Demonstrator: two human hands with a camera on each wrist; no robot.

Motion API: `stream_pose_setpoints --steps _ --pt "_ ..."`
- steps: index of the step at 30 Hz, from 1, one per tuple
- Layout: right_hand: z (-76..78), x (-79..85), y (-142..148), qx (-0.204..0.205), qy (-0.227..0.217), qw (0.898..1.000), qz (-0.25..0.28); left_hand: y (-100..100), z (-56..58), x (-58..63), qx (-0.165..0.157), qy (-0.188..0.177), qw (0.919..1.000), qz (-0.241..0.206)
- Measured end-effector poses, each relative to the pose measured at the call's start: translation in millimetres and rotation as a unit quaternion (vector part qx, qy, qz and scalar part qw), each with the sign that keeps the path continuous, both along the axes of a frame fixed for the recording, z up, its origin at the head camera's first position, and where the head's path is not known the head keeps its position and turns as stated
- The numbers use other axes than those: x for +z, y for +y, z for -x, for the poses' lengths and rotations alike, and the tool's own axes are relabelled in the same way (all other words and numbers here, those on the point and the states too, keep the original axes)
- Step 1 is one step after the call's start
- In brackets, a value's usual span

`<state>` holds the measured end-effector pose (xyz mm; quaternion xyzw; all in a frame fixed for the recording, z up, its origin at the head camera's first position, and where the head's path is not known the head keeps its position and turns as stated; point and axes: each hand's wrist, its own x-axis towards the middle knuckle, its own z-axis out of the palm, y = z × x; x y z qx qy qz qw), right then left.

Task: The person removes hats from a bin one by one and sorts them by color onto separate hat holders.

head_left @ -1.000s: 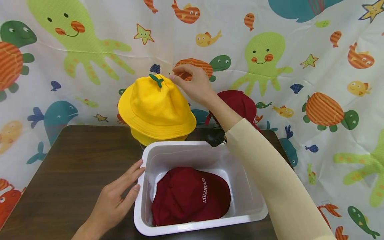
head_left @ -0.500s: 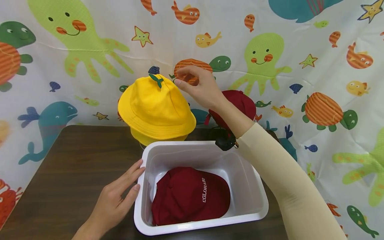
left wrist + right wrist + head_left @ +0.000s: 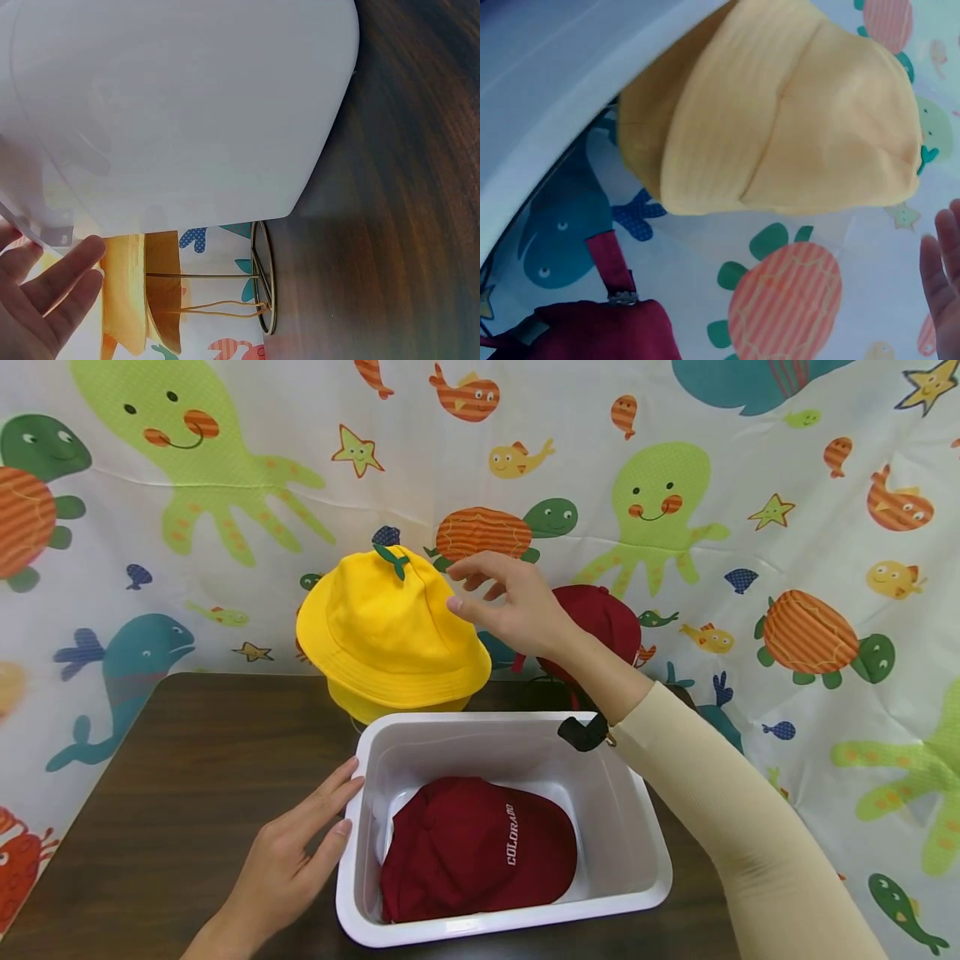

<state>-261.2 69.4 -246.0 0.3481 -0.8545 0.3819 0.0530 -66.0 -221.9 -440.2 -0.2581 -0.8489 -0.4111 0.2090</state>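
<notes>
A white plastic bin (image 3: 622,827) stands on the table, and a dark red baseball cap (image 3: 480,847) marked COLORADO lies inside it. My left hand (image 3: 288,852) rests its extended fingers on the bin's left rim; the left wrist view shows those fingertips at the rim. Behind the bin, a yellow bucket hat (image 3: 390,627) with a green leaf sprout on top sits on a gold wire stand (image 3: 262,300). Just right of that hat, my right hand (image 3: 517,602) hovers with loosely bent fingers, holding nothing. In the right wrist view, only its fingertips show, apart from the hat.
A second dark red cap (image 3: 600,618) stands at the back right, partly hidden by my right forearm; its strap (image 3: 611,262) shows in the right wrist view. A curtain (image 3: 480,443) printed with sea animals hangs behind the dark wooden table (image 3: 187,777).
My right hand has moved down and slightly right, away from the top of the yellow bucket hat. The left hand, bin and hats have stayed in place.
</notes>
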Motion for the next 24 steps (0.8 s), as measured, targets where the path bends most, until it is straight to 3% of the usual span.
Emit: stream_pose_setpoints --steps 10,17,24 --pt "-9.9 -13.6 4 0.067 0.037 0.997 -0.030 0 -0.9 0.2 0.001 -0.005 1.0000 0.003" --pt "-22.5 -20.9 4 0.087 0.024 0.993 -0.074 1 -1.5 0.1 -0.002 0.007 1.0000 0.000" --pt "-35.5 -29.6 4 0.121 0.000 0.988 -0.100 2 -4.4 0.4 0.006 -0.017 0.9998 0.006"
